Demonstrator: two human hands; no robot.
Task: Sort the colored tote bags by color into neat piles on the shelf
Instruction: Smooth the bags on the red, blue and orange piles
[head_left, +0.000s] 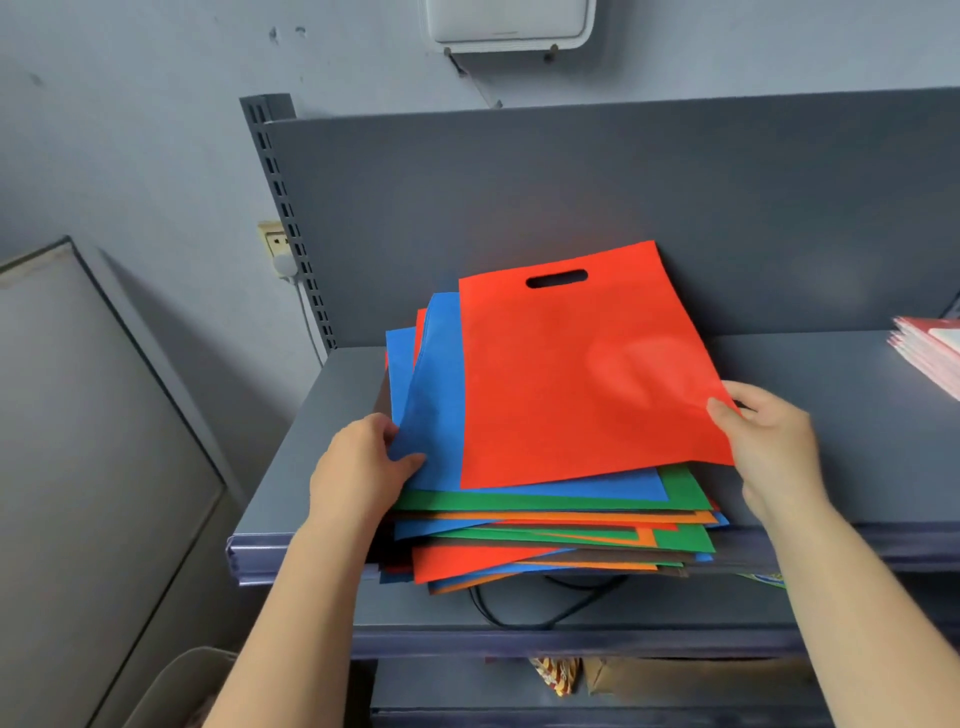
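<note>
- Your left hand (363, 462) pinched the blue bag (434, 395) at its left edge.
- The mixed stack (550, 530) sat on the shelf (831, 374), all colors jumbled; sorting looked barely begun.
- Your right hand (769, 441) pinched the red bag (582, 364) lying on top.

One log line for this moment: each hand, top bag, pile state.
left hand: pinches blue bag | right hand: pinches red bag corner, on top | mixed pile: unsorted, on shelf
</note>
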